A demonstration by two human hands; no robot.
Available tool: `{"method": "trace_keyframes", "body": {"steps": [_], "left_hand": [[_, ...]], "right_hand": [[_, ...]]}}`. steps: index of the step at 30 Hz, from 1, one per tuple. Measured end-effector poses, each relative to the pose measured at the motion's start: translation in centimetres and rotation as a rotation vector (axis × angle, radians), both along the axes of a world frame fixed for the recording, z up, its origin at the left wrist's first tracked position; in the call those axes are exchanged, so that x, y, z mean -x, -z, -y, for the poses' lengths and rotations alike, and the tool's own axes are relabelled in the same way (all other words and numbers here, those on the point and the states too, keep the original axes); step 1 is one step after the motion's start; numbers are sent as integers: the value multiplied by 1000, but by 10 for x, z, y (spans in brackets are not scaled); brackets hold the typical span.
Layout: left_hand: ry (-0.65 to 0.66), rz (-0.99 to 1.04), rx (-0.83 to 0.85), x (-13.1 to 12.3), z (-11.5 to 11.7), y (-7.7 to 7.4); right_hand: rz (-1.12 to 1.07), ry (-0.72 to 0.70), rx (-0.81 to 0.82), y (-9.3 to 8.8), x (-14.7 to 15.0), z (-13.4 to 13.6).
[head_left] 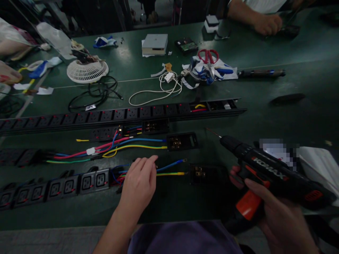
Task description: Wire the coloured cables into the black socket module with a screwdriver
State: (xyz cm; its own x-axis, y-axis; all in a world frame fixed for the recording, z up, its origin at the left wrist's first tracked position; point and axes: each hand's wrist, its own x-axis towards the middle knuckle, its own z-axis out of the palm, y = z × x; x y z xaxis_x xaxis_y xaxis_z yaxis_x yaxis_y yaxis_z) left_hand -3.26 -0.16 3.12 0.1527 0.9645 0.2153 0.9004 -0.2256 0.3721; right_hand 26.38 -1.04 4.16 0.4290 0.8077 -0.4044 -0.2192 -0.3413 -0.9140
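My right hand (278,211) is wrapped round the handle of a black and orange cordless drill (267,169), its thin bit pointing to the upper left. My left hand (140,180) is closed over loose wires at the end of a black socket strip (92,181); what its fingers pinch is hidden beneath them. A blue wire (169,165) and a yellow-green wire (169,174) stick out past the hand toward a black terminal box (200,173) with brass terminals. Above them, another terminal box (181,141) has blue and yellow-green wires running into it.
A long socket strip (119,114) lies across the green table. Behind it are a white cable (150,92), a black cable (97,93), a white fan grille (87,70), red-handled scissors (208,56) on gloves and a white box (155,44). A co-worker's hand (267,24) is at the back right.
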Motion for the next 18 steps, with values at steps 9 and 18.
{"method": "trace_keyframes", "body": {"steps": [9, 18], "left_hand": [[116, -83, 48, 7, -8, 7], [219, -210, 174, 16, -10, 0]], "right_hand": [[-48, 128, 135, 0, -13, 5], [-167, 180, 227, 6, -13, 5]]}}
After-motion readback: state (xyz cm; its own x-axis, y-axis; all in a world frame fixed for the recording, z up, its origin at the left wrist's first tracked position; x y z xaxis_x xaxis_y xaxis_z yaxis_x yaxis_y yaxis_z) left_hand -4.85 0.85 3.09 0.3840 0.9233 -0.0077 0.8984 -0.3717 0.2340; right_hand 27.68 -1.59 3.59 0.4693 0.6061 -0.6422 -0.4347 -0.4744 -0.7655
